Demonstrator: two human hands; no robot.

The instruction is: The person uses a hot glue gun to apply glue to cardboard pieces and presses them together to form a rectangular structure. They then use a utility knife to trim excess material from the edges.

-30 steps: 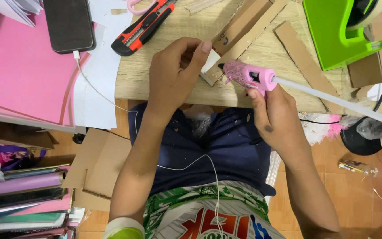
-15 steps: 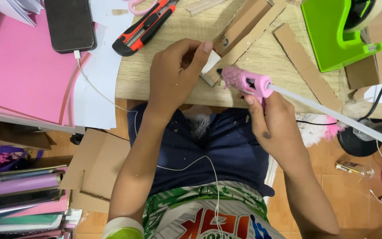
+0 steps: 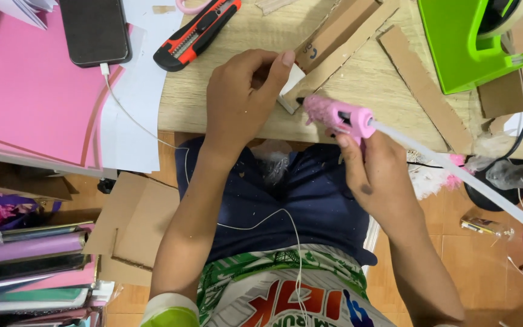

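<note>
Now we glue: our right hand is clamped on the pink glue gun, nozzle at the cardboard piece which our left hand pinches; next probably pressing the joint firmly.

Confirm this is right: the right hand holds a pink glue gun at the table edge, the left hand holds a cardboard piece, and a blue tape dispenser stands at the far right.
Not quite. The head view shows the tape dispenser is bright green, not blue. The rest holds: the right hand holds the pink glue gun at the table edge, and the left hand holds the cardboard piece.
</note>
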